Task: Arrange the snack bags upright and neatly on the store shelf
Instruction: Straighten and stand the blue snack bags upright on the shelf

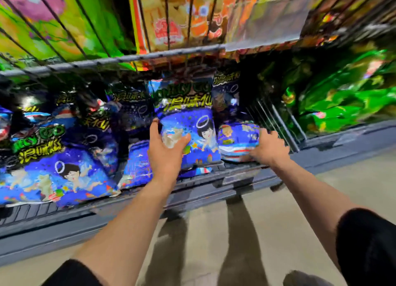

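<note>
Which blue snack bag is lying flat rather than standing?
The blue bag under the right hand, the flat blue bag beside the wire divider. The one the left hand holds stands upright.

Upright bag (pixel 188 123) at shelf (pixel 214 185) front; flat bag (pixel 237 140) just right; leaning bag (pixel 53 174) left.

A beige floor (pixel 267 210) is seen below the shelving, with two dark shadows (pixel 237 232) cast across it. A dark shoe (pixel 304 279) is visible at the lower edge. Black sleeves (pixel 368 249) are partly shown.
</note>
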The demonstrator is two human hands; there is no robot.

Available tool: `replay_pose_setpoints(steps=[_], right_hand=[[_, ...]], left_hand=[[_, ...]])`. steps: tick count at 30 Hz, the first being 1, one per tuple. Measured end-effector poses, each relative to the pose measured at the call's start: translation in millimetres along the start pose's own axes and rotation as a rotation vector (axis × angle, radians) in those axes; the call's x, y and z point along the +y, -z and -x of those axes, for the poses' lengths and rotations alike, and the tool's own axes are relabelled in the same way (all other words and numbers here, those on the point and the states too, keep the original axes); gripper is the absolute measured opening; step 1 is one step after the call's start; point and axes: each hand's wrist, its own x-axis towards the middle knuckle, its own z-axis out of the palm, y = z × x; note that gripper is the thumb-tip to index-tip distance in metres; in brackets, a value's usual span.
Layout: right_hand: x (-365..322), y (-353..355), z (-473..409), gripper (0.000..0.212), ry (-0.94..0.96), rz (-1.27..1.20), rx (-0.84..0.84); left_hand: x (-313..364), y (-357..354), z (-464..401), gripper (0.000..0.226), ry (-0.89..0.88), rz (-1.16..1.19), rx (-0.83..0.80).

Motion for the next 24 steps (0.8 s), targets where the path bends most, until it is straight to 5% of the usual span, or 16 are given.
replay_pose_setpoints(steps=[9, 13, 15, 19, 24], right_hand=[[25.9, 1.6, -21.4, 0.098, 0.173, 0.260, 0.024], [23.0, -2.2, -31.9, 0.124, 0.057, -0.011, -0.230], [26.3, -3.4, -34.7, 0.125, 0.058, -0.048, -0.212], [30.4, -10.3, -34.8, 0.079, 0.156, -0.189, 0.046], [33.2, 12.2, -40.0, 0.016, 0.232, -0.727, 0.295]], left_hand=[[4.0, -44.4, 4.6, 0.086, -0.012, -0.026, 0.004], [-7.7, -43.4, -0.9, 0.090, -0.007, -0.021, -0.036], [-15.5, -44.2, 0.4, 0.086, -0.001, -0.036, -0.035], [-13.3, -51.5, -1.3, 0.084, -0.005, -0.026, 0.030], [-6.2, -39.1, -9.5, 0.066, -0.007, 0.110, 0.135]])
